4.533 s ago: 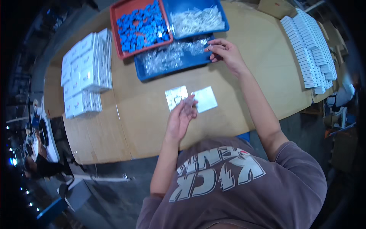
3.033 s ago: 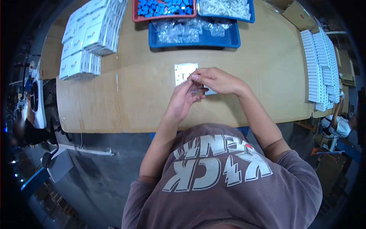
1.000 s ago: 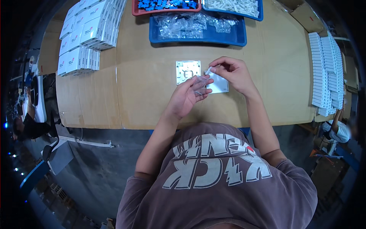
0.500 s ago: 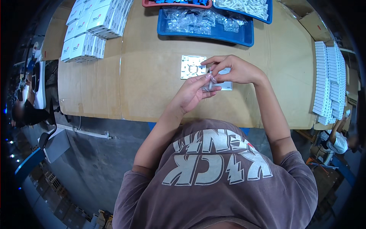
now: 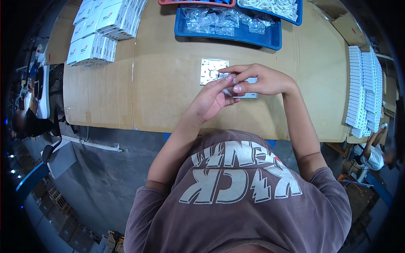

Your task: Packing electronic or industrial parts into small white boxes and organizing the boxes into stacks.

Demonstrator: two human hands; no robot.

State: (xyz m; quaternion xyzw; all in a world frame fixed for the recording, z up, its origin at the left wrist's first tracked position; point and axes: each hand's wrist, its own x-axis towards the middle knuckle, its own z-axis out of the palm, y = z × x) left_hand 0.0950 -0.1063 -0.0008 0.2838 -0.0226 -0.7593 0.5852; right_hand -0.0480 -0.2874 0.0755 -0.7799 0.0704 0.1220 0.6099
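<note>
Between my two hands is a small clear plastic bag (image 5: 229,91) with something pale in it, partly hidden by fingers. My left hand (image 5: 209,100) grips it between thumb and fingers, palm turned up. From the right, my right hand (image 5: 266,80) pinches at the bag's upper part, its index finger stretched over toward a silvery square plate (image 5: 206,72). That plate lies flat on the cardboard just beyond my hands, with holes and a round centre. Beneath my right hand, a flat white piece (image 5: 252,95) shows only in part.
A blue tray (image 5: 270,43) of clear bags stands beyond the plate. Behind it are a red tray (image 5: 196,4) with blue parts and another blue tray (image 5: 300,19) with white parts. Stacked white boxes (image 5: 90,48) stand far left, more boxes (image 5: 357,92) at right. Cardboard (image 5: 168,92) covers the table.
The bag has tilted and shifted slightly in my fingers. My right thumb has come forward onto it, and my right hand now covers more of the white piece.
</note>
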